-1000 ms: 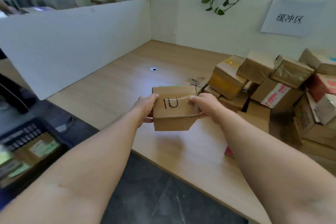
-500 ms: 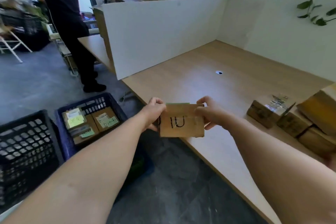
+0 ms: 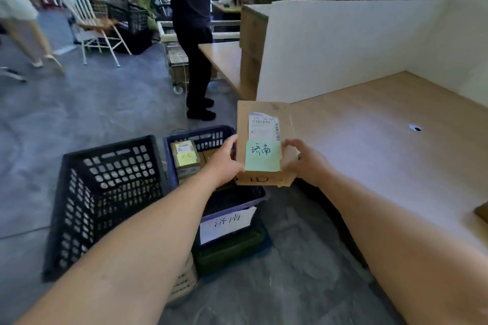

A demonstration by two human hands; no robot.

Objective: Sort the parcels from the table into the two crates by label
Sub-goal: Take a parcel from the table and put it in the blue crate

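And the turn is complete: a second ago the parcel was over the desk beside the pile, showing only a plain side with a black scrawl. Now the view has swung left, the pile is out of shot, and both crates are on the floor below.

The parcel has been tipped up too. Its broad face looks at the camera, with a white shipping label and under it a green note reading 济南. It is off the desk, in the air past the desk's edge, right above the blue crate.

Left hand grasps the parcel's left edge, fingers wrapped behind; right hand grasps the right edge, thumb on the front face. Both are firm, and nothing has been let go.

Here is the match — the blue crate's white sign looks to carry the same two characters as the note. There are already boxes in that crate, one with a yellow note. The black crate stands just beside it on the left, and I can't see any sign on it from here.

So the label check looks done, and the blue crate looks like the right one. What's left, I'd judge, is a short lowering straight down — mind the boxes already inside, and set it in the free part nearer the person.
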